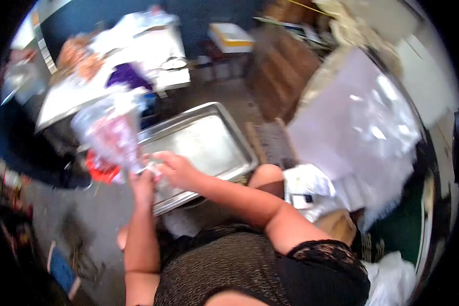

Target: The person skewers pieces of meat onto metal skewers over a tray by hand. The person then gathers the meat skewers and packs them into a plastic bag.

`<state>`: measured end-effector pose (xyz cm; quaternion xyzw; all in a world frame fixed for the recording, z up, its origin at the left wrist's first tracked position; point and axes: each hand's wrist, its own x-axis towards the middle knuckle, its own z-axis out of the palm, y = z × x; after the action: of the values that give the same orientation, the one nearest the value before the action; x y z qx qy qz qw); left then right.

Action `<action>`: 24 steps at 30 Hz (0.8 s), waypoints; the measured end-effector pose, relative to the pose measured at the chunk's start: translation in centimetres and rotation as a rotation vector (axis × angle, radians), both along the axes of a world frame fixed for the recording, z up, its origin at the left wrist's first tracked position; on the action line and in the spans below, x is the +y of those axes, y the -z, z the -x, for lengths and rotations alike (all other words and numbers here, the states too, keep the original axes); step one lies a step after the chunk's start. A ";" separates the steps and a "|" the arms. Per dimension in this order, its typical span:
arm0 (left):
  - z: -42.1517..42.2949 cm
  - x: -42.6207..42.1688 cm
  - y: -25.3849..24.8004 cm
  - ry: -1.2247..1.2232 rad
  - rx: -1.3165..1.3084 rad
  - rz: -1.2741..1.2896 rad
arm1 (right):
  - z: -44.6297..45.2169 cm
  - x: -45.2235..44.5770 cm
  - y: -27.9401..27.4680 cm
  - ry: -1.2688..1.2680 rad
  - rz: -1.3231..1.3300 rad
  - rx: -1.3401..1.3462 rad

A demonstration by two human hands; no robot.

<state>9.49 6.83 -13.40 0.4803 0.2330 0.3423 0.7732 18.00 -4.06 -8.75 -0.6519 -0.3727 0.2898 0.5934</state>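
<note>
A clear plastic bag (109,127) with pinkish contents hangs up and to the left of my hands, its narrow end between them. My left hand (142,186) is closed round the gathered end of the bag. Close beside it, my right hand (176,169) has its fingers pressed together at the same end; blur hides the fine detail there. Under my right hand lies a shallow metal tray (229,127). Something red (102,167) shows just below the bag.
A white table (173,76) at the upper left bears plastic bags and a purple cloth (128,76). A white and yellow box (232,38) rests on a stool behind. Large plastic sheeting (352,127) and a white bag (308,183) are at the right.
</note>
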 end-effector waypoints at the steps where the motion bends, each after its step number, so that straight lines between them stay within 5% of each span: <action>1: -0.1 -1.1 -1.5 0.050 0.005 -0.007 | -0.1 -0.5 -1.3 0.039 0.136 0.225; 3: 0.0 -1.6 -1.3 0.093 0.070 -0.032 | -1.3 -0.5 -0.3 -0.130 0.144 0.552; 10: 0.2 -3.6 -2.1 0.250 0.160 -0.165 | -3.1 -2.1 1.8 -0.067 0.160 0.439; 12: 0.3 -3.3 -0.7 0.259 0.151 -0.255 | -3.2 -2.6 0.9 0.089 0.114 0.029; 13: 0.2 -2.9 0.2 0.277 0.155 -0.261 | -3.1 -2.5 0.8 0.107 0.109 0.035; 15: 0.1 -1.8 1.6 0.194 0.200 -0.278 | -2.9 -2.0 0.8 0.236 -0.185 -0.627; 20: -0.6 -2.6 2.4 0.220 -0.162 -0.223 | 1.2 -3.0 -2.6 0.206 -0.172 -0.597; 24: -0.7 -1.1 3.8 0.239 0.161 -0.557 | 1.5 -2.3 -1.6 0.228 -0.204 -0.697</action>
<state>10.17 5.72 -17.23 0.7233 0.1325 0.2604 0.6256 16.53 -6.34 -7.18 -0.6864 -0.5040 -0.0558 0.5213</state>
